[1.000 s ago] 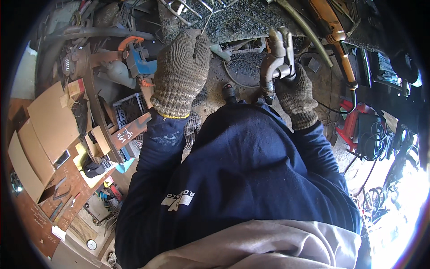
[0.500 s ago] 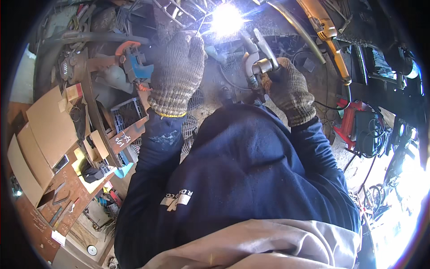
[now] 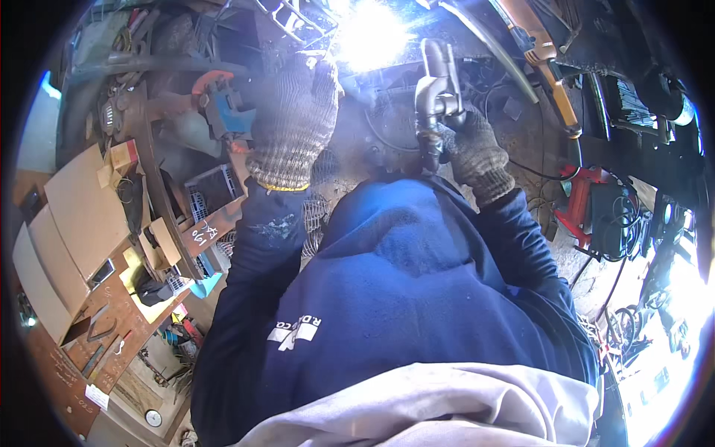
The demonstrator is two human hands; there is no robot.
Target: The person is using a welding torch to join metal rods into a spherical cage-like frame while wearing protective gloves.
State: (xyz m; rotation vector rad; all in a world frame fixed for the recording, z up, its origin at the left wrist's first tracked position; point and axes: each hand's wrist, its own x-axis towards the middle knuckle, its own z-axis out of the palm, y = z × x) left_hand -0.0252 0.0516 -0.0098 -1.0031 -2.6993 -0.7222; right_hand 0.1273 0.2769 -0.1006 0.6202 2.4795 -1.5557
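Observation:
My left hand [image 3: 296,123], in a grey knit work glove with a yellow cuff edge, is closed at the upper middle. A thin metal rod shows faintly at its fingertips, largely lost in glare. Just right of them burns a blinding white welding arc [image 3: 371,37], which hides the metal around it. My right hand [image 3: 477,153], gloved alike, is closed around the lower part of a metal clamp-like tool [image 3: 438,93]. The tool's two blunt jaws point up and away from me, right of the arc. What lies between the jaws cannot be made out.
An orange angle grinder [image 3: 540,56] lies at the upper right beside a curved metal pipe [image 3: 488,48]. A blue vice-like tool [image 3: 229,112] stands left of my left hand. Cardboard [image 3: 89,216] covers part of a brown bench at left. A red frame [image 3: 577,205] with black cables lies at right.
My right hand has shifted slightly, and the clamp-like tool has turned more upright and a little to the right. The arc's glare has grown and turned bluer. My left hand has barely moved.

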